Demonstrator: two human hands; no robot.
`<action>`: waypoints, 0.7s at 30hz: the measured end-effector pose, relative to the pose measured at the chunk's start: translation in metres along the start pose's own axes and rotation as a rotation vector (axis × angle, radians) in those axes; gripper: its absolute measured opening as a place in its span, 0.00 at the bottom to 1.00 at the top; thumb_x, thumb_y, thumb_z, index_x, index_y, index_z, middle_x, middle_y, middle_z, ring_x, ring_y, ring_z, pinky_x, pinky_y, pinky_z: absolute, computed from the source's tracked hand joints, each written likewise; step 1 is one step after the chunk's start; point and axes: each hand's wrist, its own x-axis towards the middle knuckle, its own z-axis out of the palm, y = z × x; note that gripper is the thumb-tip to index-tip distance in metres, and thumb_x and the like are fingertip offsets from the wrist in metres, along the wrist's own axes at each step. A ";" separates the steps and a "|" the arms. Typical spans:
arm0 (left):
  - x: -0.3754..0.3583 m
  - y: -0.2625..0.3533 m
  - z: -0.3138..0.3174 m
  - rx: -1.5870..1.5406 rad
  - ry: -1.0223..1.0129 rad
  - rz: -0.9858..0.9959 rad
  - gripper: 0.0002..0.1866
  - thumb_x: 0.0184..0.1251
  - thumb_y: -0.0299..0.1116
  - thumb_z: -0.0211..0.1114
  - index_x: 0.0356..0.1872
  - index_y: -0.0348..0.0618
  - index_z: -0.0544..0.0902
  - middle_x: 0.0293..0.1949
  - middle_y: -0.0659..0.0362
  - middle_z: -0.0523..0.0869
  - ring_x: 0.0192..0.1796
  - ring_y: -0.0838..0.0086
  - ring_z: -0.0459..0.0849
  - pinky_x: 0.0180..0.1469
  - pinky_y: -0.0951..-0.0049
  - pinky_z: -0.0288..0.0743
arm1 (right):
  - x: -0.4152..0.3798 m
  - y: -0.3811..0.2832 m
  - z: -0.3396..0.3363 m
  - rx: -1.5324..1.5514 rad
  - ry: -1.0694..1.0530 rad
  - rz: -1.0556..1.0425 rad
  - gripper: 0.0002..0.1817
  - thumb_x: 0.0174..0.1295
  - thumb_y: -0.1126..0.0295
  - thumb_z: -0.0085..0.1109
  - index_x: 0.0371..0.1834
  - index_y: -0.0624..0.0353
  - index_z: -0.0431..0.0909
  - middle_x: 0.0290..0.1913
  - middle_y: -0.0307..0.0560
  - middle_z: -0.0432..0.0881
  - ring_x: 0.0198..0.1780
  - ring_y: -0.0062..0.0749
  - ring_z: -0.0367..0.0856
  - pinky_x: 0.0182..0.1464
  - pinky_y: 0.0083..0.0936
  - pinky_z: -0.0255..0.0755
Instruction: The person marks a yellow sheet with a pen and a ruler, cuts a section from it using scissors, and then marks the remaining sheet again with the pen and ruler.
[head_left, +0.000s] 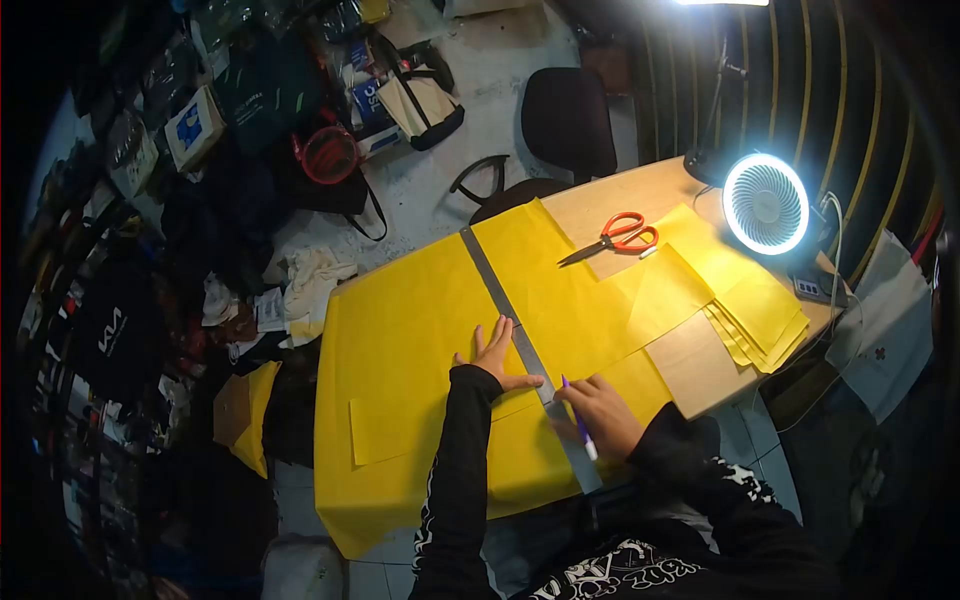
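A large yellow sheet (410,340) covers most of the wooden table and hangs over its near edge. Across it lies a long metal ruler (490,275), slanting from the far edge down past the near one. My left hand (490,360) rests on the ruler with fingers spread and thumb pressed on the metal. To the right of the ruler, my right hand (605,415) grips a purple and white pen (582,425). The pen's purple end points away from me, close to the ruler's edge.
Orange-handled scissors (615,238) lie at the table's far side. Folded yellow pieces (755,315) are stacked at the right. A lit ring-shaped fan (766,204) stands at the back right corner. Beyond the table is a dark chair (570,120); bags and clutter fill the left.
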 end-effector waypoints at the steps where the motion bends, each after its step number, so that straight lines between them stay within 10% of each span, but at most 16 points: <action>1: -0.001 0.002 0.001 0.012 0.006 -0.006 0.72 0.29 0.78 0.66 0.74 0.56 0.38 0.76 0.68 0.37 0.77 0.59 0.33 0.63 0.26 0.37 | -0.004 -0.017 -0.001 -0.077 0.028 0.006 0.19 0.53 0.70 0.62 0.49 0.57 0.72 0.46 0.49 0.77 0.47 0.46 0.74 0.47 0.34 0.67; 21: -0.012 0.020 0.037 0.066 0.427 -0.025 0.59 0.43 0.81 0.51 0.73 0.51 0.51 0.75 0.62 0.48 0.76 0.57 0.41 0.63 0.23 0.31 | -0.015 0.029 -0.041 -0.308 0.071 0.077 0.13 0.54 0.71 0.58 0.45 0.53 0.74 0.42 0.44 0.78 0.42 0.43 0.72 0.44 0.36 0.67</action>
